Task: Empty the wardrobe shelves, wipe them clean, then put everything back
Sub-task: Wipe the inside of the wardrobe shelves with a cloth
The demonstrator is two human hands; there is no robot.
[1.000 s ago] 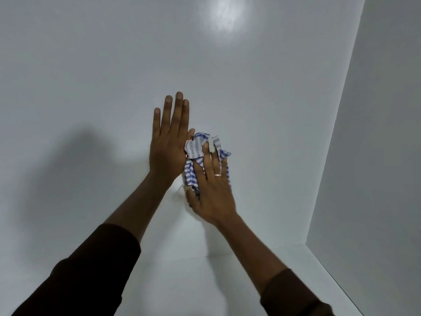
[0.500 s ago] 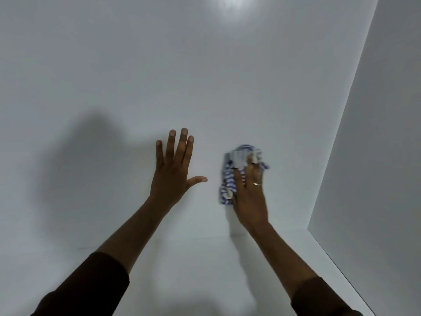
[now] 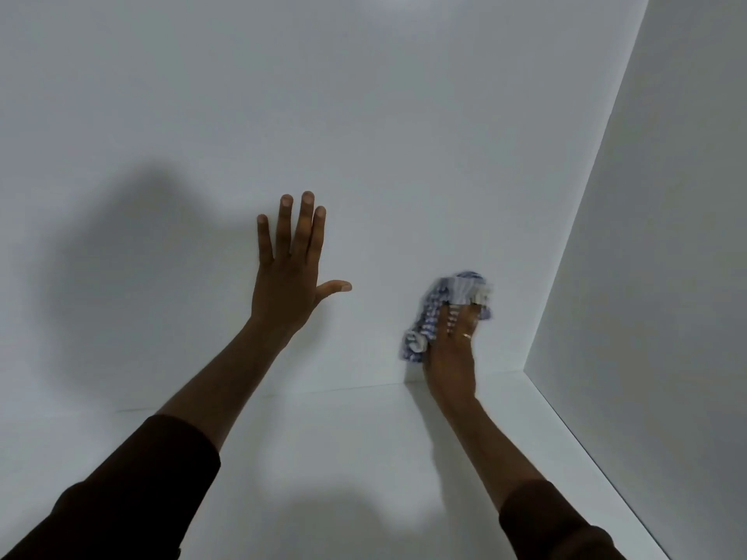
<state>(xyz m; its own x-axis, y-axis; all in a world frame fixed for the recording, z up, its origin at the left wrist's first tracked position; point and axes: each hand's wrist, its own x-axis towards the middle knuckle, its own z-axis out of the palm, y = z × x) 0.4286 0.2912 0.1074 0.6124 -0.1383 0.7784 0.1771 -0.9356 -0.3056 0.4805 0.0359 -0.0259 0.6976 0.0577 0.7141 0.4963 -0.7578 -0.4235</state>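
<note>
Facing a white wardrobe back panel [image 3: 364,115], you've got the right side wall [image 3: 655,276] meeting it at the corner and the white shelf [image 3: 343,458] running along the bottom. Your left hand [image 3: 289,284] lies flat on the back panel, fingers straight, thumb stuck out to the right, holding nothing. Your right hand [image 3: 452,353] presses a bunched blue-and-white checked cloth [image 3: 432,317] against the back panel, low down, just above the shelf and near the right corner; fingers blurred, so how they hold the cloth can't be told. Dark sleeves on both forearms. Ring [image 3: 467,335] on a right-hand finger.
</note>
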